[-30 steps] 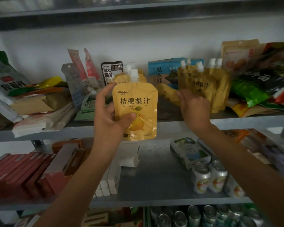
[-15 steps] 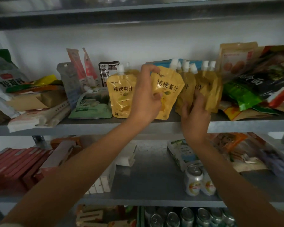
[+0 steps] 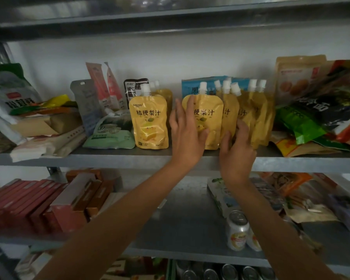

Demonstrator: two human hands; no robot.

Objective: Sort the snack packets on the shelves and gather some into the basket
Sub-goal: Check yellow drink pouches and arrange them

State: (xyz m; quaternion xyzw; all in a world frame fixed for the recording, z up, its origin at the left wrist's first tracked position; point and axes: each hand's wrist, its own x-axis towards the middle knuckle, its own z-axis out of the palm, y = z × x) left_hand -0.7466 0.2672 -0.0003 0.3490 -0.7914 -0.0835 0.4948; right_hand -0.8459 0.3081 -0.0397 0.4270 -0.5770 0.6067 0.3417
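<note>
Several yellow spouted juice pouches stand in a row on the upper shelf [image 3: 170,156]. My left hand [image 3: 187,131] lies with spread, straight fingers on the front of one upright yellow pouch [image 3: 209,120]. Just to its right, my right hand [image 3: 237,147] rests against the lower part of the row of pouches [image 3: 251,114], thumb on the front and fingers on their side. Another yellow pouch [image 3: 151,122] stands alone to the left, apart from both hands. No basket is in view.
Left on the upper shelf lie a green packet [image 3: 111,132], grey and pink sachets and stacked bags. Green and dark bags [image 3: 303,122] pile up at the right. The lower shelf holds red boxes [image 3: 24,201], drink cans [image 3: 237,229] and loose packets.
My left hand carried the yellow pouch rightwards, stood it on the shelf beside the row and loosened its grip to flat fingers. My right hand stayed at the row.
</note>
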